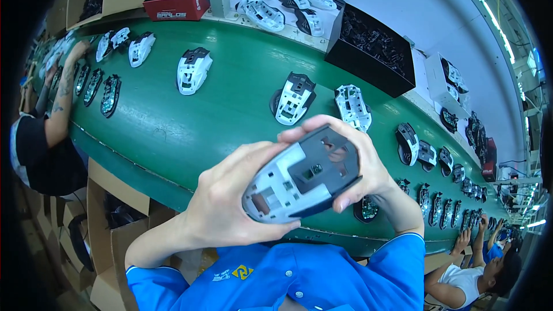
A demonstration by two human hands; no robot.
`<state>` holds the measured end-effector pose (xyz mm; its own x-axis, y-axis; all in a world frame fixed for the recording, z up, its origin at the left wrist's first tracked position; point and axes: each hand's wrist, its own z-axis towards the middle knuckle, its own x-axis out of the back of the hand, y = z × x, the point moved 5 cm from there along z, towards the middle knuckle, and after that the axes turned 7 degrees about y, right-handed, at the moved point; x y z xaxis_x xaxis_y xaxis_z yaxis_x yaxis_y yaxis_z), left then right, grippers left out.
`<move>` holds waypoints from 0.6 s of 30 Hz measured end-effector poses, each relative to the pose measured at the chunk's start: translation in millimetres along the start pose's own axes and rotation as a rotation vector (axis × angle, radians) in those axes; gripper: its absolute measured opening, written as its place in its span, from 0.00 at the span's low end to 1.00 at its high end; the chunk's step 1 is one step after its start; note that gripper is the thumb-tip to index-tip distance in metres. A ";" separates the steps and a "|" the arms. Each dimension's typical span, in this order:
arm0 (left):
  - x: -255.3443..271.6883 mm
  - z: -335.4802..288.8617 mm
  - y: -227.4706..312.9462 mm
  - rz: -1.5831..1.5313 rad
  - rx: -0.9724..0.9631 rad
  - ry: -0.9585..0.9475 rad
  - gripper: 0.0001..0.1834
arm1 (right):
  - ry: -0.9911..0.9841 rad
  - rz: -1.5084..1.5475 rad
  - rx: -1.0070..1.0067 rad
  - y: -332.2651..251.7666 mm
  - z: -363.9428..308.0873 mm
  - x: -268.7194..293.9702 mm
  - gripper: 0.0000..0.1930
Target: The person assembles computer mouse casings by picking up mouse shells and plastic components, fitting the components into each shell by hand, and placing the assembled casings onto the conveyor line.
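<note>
Between my two hands, above the near edge of the green bench, I hold a computer mouse shell (299, 177), white at one end and dark grey at the other, with cut-out openings. My left hand (224, 193) wraps round the white end, thumb along its lower side. My right hand (368, 167) grips the dark end, its fingers behind the shell and thumb at the edge. Just beyond my hands lie a white and black mouse shell (294, 99) and an open white shell (353, 107). Below my right hand, a green circuit board assembly (366, 209) is partly hidden.
The green bench (230, 103) carries rows of mouse shells and circuit board assemblies (446, 213). A black box of small dark parts (371, 49) and a red box (177, 7) stand along the far side. Cardboard boxes (109, 224) sit below left. Co-workers (43, 144) are at both sides.
</note>
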<state>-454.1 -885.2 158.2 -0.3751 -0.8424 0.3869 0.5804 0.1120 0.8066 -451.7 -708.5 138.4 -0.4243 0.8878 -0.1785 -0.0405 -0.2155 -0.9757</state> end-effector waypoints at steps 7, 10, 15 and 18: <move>-1.7 6.0 -24.8 -0.068 0.150 -0.095 0.42 | 0.162 -0.058 -0.127 16.9 8.3 14.4 0.53; -12.9 11.1 -21.0 -0.105 0.204 -0.085 0.44 | 0.158 -0.201 -0.036 6.2 2.5 16.2 0.49; -34.2 12.1 -34.4 -0.302 0.308 -0.047 0.40 | 0.191 -0.526 0.019 -12.7 -19.3 13.9 0.42; -45.4 5.6 -49.1 -0.451 0.390 -0.120 0.39 | 0.050 -0.701 -0.027 -27.9 -31.0 25.4 0.39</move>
<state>-469.7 -849.5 103.5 -0.6148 -0.7887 -0.0021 0.0462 -0.0386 0.9982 -433.3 -667.3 157.1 -0.2642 0.8317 0.4884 -0.2661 0.4238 -0.8658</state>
